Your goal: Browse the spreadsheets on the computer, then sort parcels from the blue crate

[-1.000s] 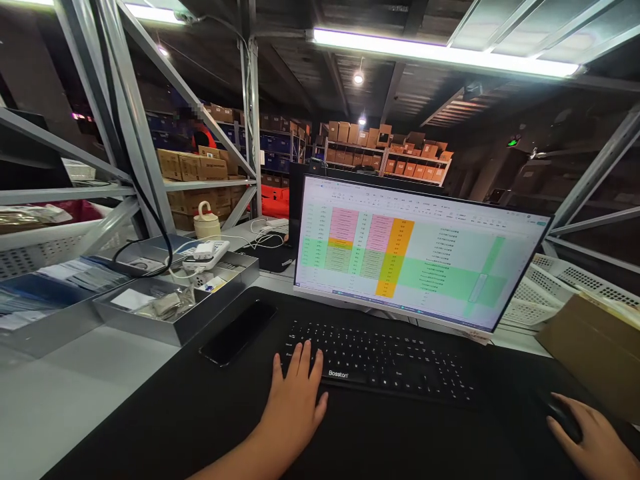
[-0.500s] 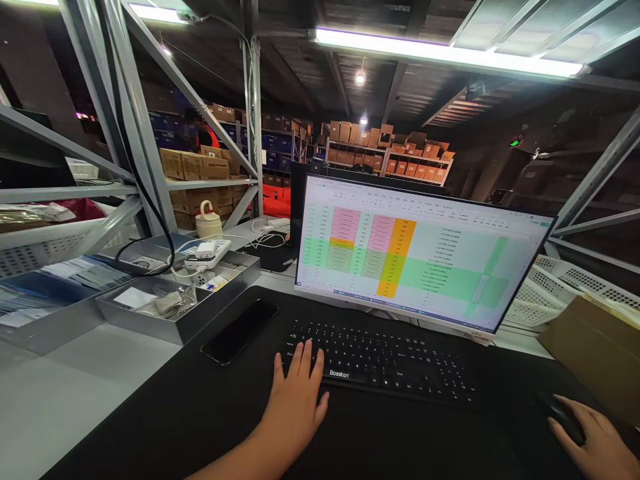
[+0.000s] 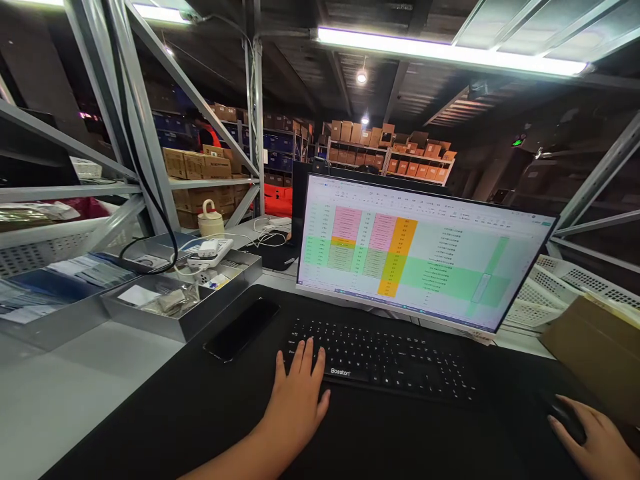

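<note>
My left hand (image 3: 299, 390) lies with fingers spread on the left end of a black keyboard (image 3: 385, 357), its fingertips over the keys. At the right edge, my right hand (image 3: 597, 437) is wrapped over a black computer mouse (image 3: 567, 419) on the dark desk mat (image 3: 400, 440). Behind the keyboard stands a monitor (image 3: 425, 257) with a spreadsheet in pink, orange and green cells. A black phone (image 3: 243, 330) lies on the mat, left of the keyboard.
Grey trays (image 3: 185, 320) with papers and small bags stand at the left, a power strip (image 3: 213, 253) and a cream jug (image 3: 211, 220) behind. On the right are a cardboard box (image 3: 595, 353) and white baskets (image 3: 540, 293). A person in an orange vest (image 3: 209, 135) is far back.
The whole view has shifted very slightly. Both hands keep their places on the keyboard and the mouse, and the spreadsheet looks the same.
</note>
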The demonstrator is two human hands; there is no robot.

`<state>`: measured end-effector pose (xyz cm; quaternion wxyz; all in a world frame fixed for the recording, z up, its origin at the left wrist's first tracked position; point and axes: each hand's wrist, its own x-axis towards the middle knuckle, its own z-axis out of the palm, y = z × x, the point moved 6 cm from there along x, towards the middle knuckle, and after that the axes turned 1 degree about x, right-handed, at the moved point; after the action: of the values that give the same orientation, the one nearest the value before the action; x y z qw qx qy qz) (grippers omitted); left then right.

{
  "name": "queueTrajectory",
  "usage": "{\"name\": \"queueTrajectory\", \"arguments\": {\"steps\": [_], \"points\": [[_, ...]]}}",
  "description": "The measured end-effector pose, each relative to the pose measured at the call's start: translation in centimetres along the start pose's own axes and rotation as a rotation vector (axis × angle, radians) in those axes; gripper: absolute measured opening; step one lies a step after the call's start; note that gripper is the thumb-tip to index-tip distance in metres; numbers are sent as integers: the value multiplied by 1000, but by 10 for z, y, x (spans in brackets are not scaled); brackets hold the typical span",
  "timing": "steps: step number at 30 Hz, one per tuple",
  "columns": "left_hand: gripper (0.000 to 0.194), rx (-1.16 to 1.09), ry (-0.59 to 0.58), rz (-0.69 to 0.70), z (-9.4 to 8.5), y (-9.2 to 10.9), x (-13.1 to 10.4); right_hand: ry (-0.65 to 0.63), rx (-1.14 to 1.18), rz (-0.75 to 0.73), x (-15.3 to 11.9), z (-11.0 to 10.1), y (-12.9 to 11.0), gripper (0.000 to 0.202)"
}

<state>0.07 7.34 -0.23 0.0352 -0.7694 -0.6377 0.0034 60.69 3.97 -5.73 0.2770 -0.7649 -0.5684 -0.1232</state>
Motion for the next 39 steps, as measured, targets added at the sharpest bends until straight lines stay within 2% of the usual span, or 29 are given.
{"name": "queueTrajectory", "arguments": {"steps": [5,12,19,29,34,39], "points": [[64,-17,33,5,1,0,1,-41,-6,63,0,1,2,65],[64,-39,44,7,2,-1,1,-16,-16,28,2,2,6,66],[64,-2,7,6,2,-1,1,-26,-20,30,1,4,10,65],[64,9,21,5,2,-1,2,5,7,53,-1,5,14,60],[63,6,42,7,2,-1,0,0,-11,65,-1,-2,8,59],[63,23,36,6,1,-1,2,38,-7,61,-3,-13,-8,62]]}}
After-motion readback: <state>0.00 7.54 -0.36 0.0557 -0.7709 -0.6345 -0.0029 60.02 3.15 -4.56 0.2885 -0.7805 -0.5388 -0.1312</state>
